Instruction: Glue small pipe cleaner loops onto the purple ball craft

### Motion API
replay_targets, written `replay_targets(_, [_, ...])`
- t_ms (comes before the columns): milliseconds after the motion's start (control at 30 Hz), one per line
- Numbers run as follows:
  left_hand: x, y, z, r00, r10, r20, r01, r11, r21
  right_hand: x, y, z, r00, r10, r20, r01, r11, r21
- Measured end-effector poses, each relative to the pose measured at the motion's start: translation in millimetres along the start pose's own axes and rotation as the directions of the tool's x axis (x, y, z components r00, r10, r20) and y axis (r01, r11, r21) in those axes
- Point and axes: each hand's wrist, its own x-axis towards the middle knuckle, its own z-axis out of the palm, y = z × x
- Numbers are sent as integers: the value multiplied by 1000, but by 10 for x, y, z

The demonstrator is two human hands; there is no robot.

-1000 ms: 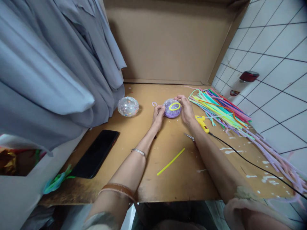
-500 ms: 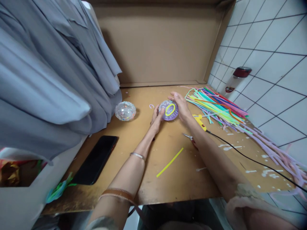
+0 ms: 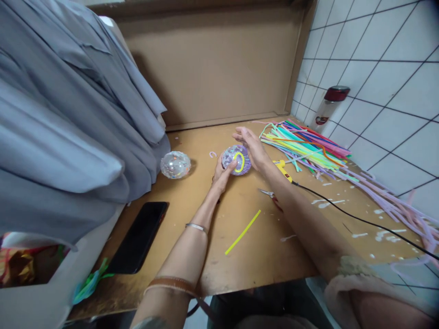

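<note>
My left hand (image 3: 221,176) grips a round purple and clear ball (image 3: 244,170) from its left side, the thumb pressed on its front. A yellow ring of pipe cleaner (image 3: 239,161) lies on the ball's face. My right hand (image 3: 255,148) is held at the ball's upper right, fingers stretched out; whether it touches the ball I cannot tell. Below my right wrist, a yellow hot glue gun (image 3: 283,169) and scissors (image 3: 267,193) are partly covered by the forearm. A straight yellow pipe cleaner (image 3: 243,232) lies on the table nearer to me.
Left of my hands sits a clear ball (image 3: 175,165). A black phone (image 3: 139,237) lies at the front left, beside draped grey cloth (image 3: 113,137). Coloured pipe cleaners (image 3: 308,146) are heaped at right, near a red-lidded bottle (image 3: 329,107). The glue gun's black cord (image 3: 356,220) crosses the right side.
The ball has turned a little in my left hand, so its yellow ring looks narrower and the thumb reaches the ring. My right hand stays beside it. The whole view has shifted slightly.
</note>
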Motion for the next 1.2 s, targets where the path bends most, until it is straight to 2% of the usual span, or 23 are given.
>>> replay_targets(167, [-20, 19, -20, 1000, -7, -6, 7, 1000, 20, 4, -30, -13, 1000, 4, -21, -4, 999, 41])
replay_targets(433, [-58, 85, 56, 999, 11, 33, -13, 999, 48, 9, -16, -23, 996, 44, -78, -43, 999, 24])
replay_targets(667, [-62, 86, 26, 999, 33, -37, -28, 993, 113, 8, -61, -41, 994, 66, -84, -61, 996, 60])
replay_targets(833, [-54, 180, 7, 997, 50, -58, -45, 996, 78, 19, -22, -119, 983, 58, -172, -49, 997, 54])
replay_targets(933, [-32, 216, -26, 991, 54, -125, -44, 996, 81, 13, 39, -138, 979, 39, -199, -38, 999, 6])
replay_targets(1067, [0, 216, -72, 974, 37, -224, -13, 994, 106, 0, 132, -153, 978, 128, -164, -138, 989, -47])
replay_targets(1200, [-1, 225, -87, 961, 58, -269, -22, 990, 138, -9, 218, -178, 960, 254, -120, -259, 966, -24])
